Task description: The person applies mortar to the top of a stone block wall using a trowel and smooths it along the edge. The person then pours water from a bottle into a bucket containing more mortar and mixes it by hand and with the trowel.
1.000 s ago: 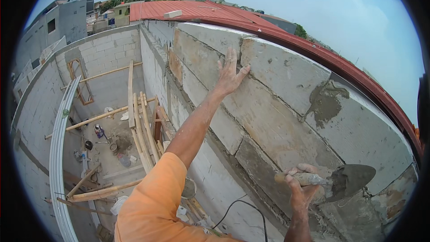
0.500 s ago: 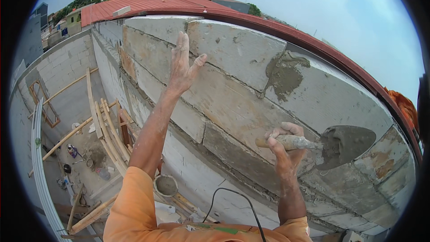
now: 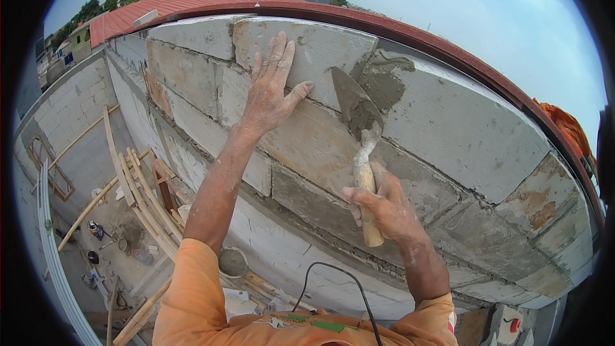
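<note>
My right hand (image 3: pixel 384 208) grips the wooden handle of a trowel (image 3: pixel 355 104), whose pointed blade lies against the wall next to a patch of wet mortar (image 3: pixel 384 81). Some mortar clings to the blade near its neck. The patch covers the upright joint between two large grey blocks in the top row. My left hand (image 3: pixel 270 90) rests with fingers stretched out on the left one of these, a pale block (image 3: pixel 314 45). Dried mortar dusts both hands.
A red metal roof edge (image 3: pixel 448 57) runs along the wall top. Below on the left lie bamboo poles (image 3: pixel 150 198), a bucket of grey mix (image 3: pixel 233 262) and a long metal profile (image 3: pixel 54 263). A black cable (image 3: pixel 339 269) loops before my chest. Orange cloth (image 3: pixel 564 131) hangs at far right.
The trowel has swung from pointing right to pointing up, and has moved left to the mortar patch. Much less mortar shows on its blade. My left hand stays spread on the wall.
</note>
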Available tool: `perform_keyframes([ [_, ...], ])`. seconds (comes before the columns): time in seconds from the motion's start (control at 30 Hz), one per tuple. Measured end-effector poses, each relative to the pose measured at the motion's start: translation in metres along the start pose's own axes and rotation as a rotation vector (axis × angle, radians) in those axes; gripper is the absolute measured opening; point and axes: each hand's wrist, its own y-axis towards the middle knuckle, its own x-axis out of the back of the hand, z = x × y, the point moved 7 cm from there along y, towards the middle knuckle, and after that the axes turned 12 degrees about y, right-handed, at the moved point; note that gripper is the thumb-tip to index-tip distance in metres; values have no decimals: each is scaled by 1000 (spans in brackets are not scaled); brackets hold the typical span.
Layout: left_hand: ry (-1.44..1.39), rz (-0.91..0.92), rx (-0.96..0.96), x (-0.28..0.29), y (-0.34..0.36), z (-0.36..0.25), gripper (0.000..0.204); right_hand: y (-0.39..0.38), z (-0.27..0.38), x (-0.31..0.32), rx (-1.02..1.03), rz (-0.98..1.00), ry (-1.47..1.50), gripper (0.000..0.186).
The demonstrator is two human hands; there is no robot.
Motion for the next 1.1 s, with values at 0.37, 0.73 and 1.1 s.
perform_keyframes([
  [0.37, -38, 38, 54, 5, -6, 14, 89, -33, 0, 22, 274, -199, 325, 45],
  [0.73, -220, -103, 242, -14, -19, 26, 117, -7, 63, -25, 535, -207, -87, 35],
  [1.1, -632, 52, 284, -41, -24, 38, 125, 122, 174, -185, 1232, 109, -609, 30],
])
